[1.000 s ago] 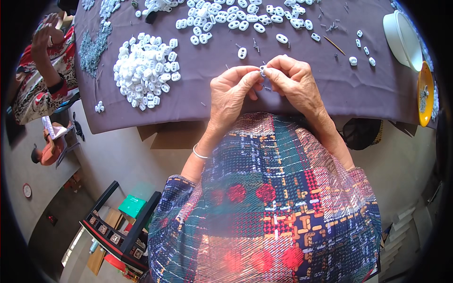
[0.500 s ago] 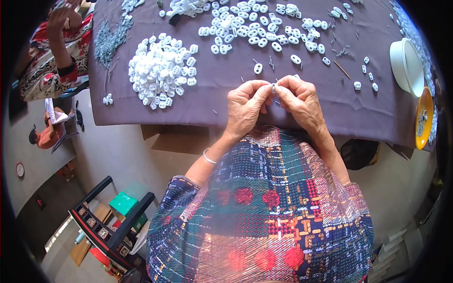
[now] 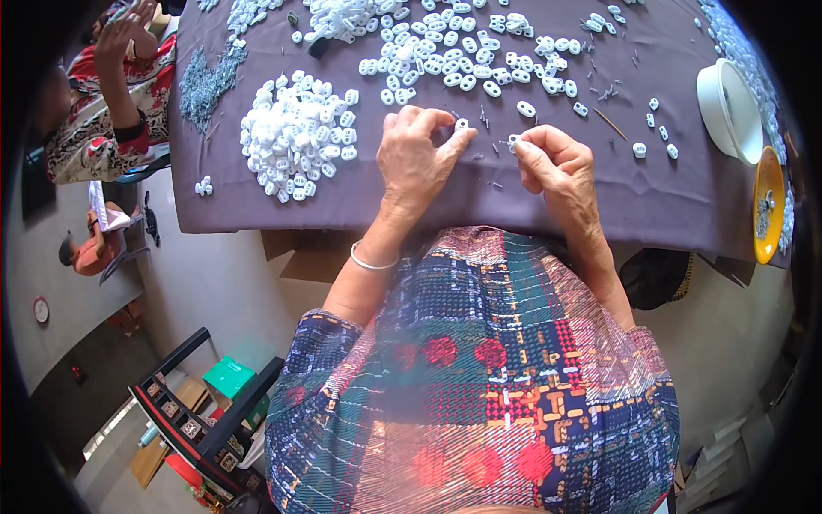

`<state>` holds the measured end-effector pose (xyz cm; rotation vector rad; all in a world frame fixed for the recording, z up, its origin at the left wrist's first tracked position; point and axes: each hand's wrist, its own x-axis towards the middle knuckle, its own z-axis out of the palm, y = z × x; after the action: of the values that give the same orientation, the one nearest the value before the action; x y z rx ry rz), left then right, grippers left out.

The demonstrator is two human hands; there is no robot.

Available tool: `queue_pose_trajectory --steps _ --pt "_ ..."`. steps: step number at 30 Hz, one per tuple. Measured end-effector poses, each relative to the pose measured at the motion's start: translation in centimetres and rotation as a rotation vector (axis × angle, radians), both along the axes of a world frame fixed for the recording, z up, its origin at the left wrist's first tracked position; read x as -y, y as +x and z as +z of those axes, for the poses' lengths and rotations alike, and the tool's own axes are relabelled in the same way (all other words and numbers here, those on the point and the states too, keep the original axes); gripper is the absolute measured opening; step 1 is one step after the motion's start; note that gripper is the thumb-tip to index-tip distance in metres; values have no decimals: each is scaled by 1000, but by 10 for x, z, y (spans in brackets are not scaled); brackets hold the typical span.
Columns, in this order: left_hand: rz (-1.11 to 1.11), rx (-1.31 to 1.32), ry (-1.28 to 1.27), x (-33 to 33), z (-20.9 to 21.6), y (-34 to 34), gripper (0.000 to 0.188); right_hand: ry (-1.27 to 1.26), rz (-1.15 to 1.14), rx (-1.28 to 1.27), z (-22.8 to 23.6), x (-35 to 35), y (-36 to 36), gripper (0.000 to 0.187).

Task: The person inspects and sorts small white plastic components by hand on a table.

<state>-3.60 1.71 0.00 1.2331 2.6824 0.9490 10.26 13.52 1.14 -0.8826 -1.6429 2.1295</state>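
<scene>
My left hand (image 3: pixel 415 158) has reached onto the dark cloth. Its thumb and index finger close on a white oval plastic piece with holes (image 3: pixel 462 124). To the right, my right hand (image 3: pixel 561 167) pinches a small white plastic piece (image 3: pixel 514 140) between thumb and index finger. A thin pin seems to stick out of its left side; the fingers hide the rest. Small metal pins (image 3: pixel 485 116) lie on the cloth between the hands. Just beyond them sits a loose white two-hole piece (image 3: pixel 526 109).
A heap of white pieces (image 3: pixel 295 137) lies left, with more spread at the back. Clear small parts (image 3: pixel 210 81) lie far left. At right stand a white tub (image 3: pixel 715 111) and a yellow dish (image 3: pixel 768 206), near a thin stick (image 3: pixel 610 122). Another person's arm (image 3: pixel 116 86) shows at left.
My hands were together, pinching something small between them. Now they are apart: the left has moved up and left to a white piece, the right slightly right with its piece.
</scene>
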Motion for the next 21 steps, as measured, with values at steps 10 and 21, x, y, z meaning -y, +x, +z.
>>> queue_pose_trajectory --steps 10,21 --pt "-51 508 286 -10 -4 11 9 -29 -28 -43 -1 -2 7 11" --pt "171 1814 650 10 12 19 16 -64 -32 -61 1 -1 10 12"
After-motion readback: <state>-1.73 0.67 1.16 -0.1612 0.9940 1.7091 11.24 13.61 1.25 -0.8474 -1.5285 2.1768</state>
